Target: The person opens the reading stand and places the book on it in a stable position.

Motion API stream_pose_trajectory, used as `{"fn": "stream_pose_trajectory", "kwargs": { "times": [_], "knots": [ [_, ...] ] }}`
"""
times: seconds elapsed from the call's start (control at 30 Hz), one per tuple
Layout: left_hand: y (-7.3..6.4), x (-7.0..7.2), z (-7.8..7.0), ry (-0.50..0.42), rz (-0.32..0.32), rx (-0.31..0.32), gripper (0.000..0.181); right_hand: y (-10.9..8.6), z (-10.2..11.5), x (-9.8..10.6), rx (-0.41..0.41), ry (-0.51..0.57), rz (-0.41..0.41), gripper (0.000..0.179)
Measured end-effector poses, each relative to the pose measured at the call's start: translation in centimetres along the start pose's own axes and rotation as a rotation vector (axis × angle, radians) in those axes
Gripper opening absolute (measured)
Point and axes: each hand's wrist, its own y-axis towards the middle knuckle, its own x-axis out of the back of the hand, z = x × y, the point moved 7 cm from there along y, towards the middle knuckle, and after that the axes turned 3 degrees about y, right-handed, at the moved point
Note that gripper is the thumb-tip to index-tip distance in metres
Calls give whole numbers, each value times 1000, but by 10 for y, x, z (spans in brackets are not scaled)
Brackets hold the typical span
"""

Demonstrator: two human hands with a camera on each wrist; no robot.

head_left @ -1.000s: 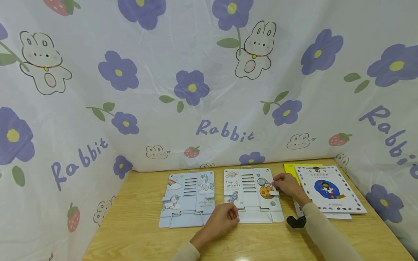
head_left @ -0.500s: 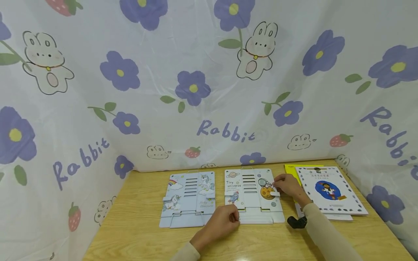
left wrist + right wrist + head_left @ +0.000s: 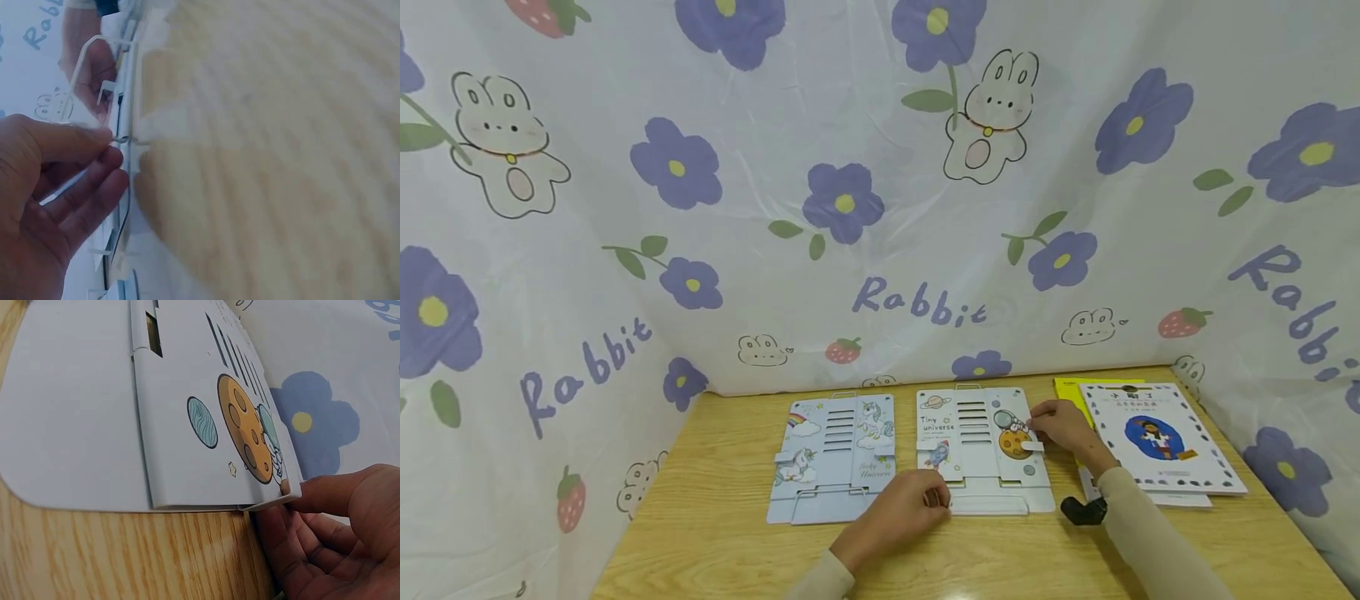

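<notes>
Presently, Tiny universe stand [image 3: 976,460]: on the bench [image 3: 730,500], between the unicorn stand [image 3: 831,467] and the white book [image 3: 1183,450], printed face up, showing a ringed planet, a rocket and an astronaut on a cratered orange ball.
Left hand [image 3: 898,510]: at that stand's lower left corner, fingers and thumb pinching one end of the wire rest [image 3: 992,512]; the left wrist view shows the thumb tip right on the wire.
Right hand [image 3: 1067,429]: fingers and thumb gripping the Tiny universe stand by its right edge, just above the white side tab [image 3: 1032,446].
Unicorn stand neighbour: pale blue, slotted down the middle, its lower right corner hidden behind the left hand in the head view.
White book pile: blue oval picture on the cover, partly over a yellow book [image 3: 1067,392], beside the right hand.
Right wrist: a black object [image 3: 1083,511] there, too unclear to identify.
Cloth backdrop [image 3: 925,242]: purple flowers, rabbits and strawberries, behind the bench.
</notes>
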Motion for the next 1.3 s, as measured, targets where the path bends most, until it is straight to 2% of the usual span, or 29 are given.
{"fn": "stream_pose_trajectory", "kwargs": {
  "times": [0.1, 0.17, 0.4, 0.5, 0.6, 0.77, 1.07, 1.3],
  "knots": [
    [1, 5, 6, 1, 3, 32, 14, 1, 0, 0, -1, 5, 1, 35],
    [1, 11, 10, -3, -28, 61, 13, 1, -1, 0, -12, 5, -4, 36],
    [7, 47, 24, 31, -235, 108, 10, -2, 0, 1, -21, 11, -2, 36],
    [12, 59, 32, 35, -309, 159, 9, -2, 0, 1, -33, 29, 8, 37],
    [18, 67, 40, -12, -358, 214, 8, -2, -1, 2, -47, 51, 12, 37],
    [28, 69, 52, -103, -383, 304, 9, -2, -3, 3, -55, 72, 11, 38],
    [39, 61, 62, -184, -419, 432, 19, -6, 8, 6, 5, 88, -17, 34],
    [47, 52, 63, -280, -387, 444, 34, -16, 19, 10, 19, 127, -11, 35]
  ]
}}
